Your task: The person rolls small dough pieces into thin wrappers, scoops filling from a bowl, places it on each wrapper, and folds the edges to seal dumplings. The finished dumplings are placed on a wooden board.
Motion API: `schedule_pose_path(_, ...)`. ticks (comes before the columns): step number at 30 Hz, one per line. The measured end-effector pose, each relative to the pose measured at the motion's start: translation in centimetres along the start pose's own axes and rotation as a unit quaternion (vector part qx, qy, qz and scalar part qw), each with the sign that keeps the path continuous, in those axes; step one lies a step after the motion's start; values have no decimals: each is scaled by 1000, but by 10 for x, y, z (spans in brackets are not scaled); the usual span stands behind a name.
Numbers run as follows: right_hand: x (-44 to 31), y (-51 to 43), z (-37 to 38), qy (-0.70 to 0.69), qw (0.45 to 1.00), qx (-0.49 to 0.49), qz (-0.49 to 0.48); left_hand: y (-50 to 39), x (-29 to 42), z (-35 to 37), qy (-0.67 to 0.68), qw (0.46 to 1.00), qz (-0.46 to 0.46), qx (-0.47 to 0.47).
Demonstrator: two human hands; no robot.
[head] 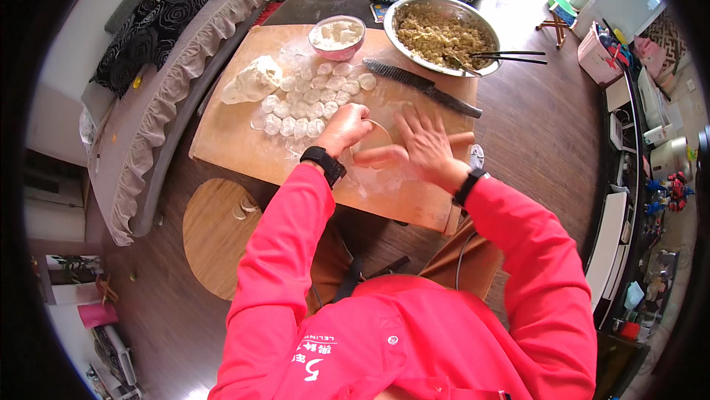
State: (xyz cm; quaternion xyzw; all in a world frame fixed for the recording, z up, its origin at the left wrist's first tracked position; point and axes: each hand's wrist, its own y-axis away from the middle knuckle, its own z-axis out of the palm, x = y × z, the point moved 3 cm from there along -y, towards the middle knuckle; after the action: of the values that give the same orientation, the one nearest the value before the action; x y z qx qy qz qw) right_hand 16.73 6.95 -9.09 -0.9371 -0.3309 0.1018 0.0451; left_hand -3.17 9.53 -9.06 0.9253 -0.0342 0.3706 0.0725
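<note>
With fingers pinched, my left hand [348, 127] holds the edge of a thin round dough wrapper [378, 138] against the wooden board [405, 192]. My right hand [424, 142] lies over a wooden rolling pin [380, 154], holding it under the palm with the fingers stretched forward and slightly blurred. The pin's left end overlaps the wrapper; its other end shows right of the hand. Several small flattened dough discs [300, 109] lie in floury rows beyond my left hand. A large dough lump [253, 80] rests left of them.
A large kitchen knife [421, 85] lies across the board's right side. Behind stand a flour bowl [336, 37] and a metal basin of filling [444, 33] with chopsticks [507, 56] jutting right. A round wooden tray [216, 239] with a few dumplings [248, 204] is lower left.
</note>
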Motion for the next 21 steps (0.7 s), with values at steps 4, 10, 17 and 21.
schedule_pose_path(4, -11, 43, -6, -15, 998, -54, -17, 5, -10, 1, 226, 970, -84, -21)
schedule_pose_path(10, 7, -26, 7, 49, 998, -37, 12, -3, 4, -8, 13, 992, -35, -124)
schedule_pose_path(17, -2, 3, 1, -36, 999, -24, 4, 9, 16, -6, -164, 983, 53, 60)
schedule_pose_path(21, -7, 50, -2, -12, 999, -29, -36, 17, 8, -13, -124, 985, 57, 109)
